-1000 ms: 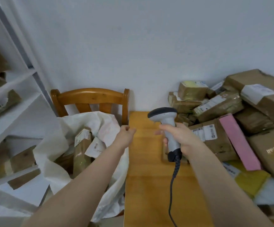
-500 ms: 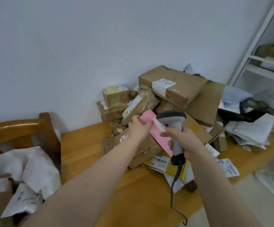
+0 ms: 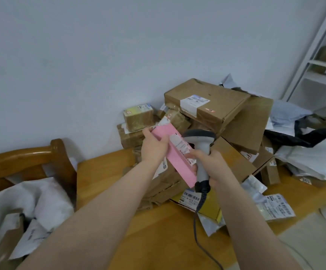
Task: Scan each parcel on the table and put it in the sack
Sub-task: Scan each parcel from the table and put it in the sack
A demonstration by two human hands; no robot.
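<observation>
My left hand [image 3: 153,146] grips the upper end of a long pink parcel [image 3: 179,162] with a white label, lifted above the pile. My right hand [image 3: 210,162] is wrapped around the handle of a grey barcode scanner [image 3: 200,139], whose dark head sits just right of the pink parcel's label. The scanner's cable hangs down over the table. A heap of brown cardboard parcels [image 3: 207,102] fills the back of the wooden table [image 3: 103,172] against the wall. The white sack [image 3: 31,195], with several parcels inside, hangs open at the lower left.
A wooden chair back [image 3: 28,160] stands behind the sack. Plastic mailers and bags [image 3: 310,152] lie at the right of the pile, and a yellow parcel [image 3: 209,209] lies at the front. White shelving [image 3: 325,61] rises at the far right.
The view swung right from the sack to the pile. My left hand went from the sack to the pink parcel, took hold of it and lifted it beside the scanner.
</observation>
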